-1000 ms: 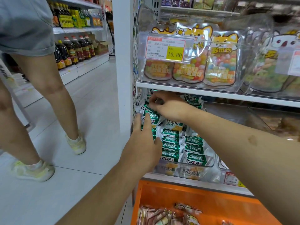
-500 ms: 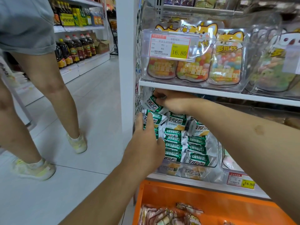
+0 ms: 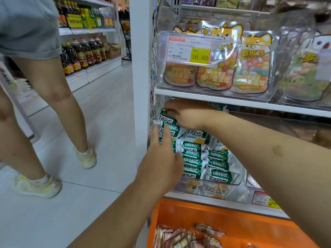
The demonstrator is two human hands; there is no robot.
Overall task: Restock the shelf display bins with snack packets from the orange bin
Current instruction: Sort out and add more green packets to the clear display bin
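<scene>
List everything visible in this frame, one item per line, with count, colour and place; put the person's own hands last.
green-and-white snack packets: many, stacked in the clear bin on the lower shelf.
clear display bin: one, transparent, lower shelf.
candy bags: at least three, cat-print with coloured sweets, in the upper shelf bin.
price tag: one, red-and-yellow, reads 16.80, on the upper bin front.
orange bin: one, below the shelf, pinkish packets inside.
oil bottles: several, dark with red caps, far aisle shelf.
bystander's legs: grey shorts, pale shoes, left of the frame.
left hand: fingers straight, pressing the packet stack.
right hand: grips a top packet.
</scene>
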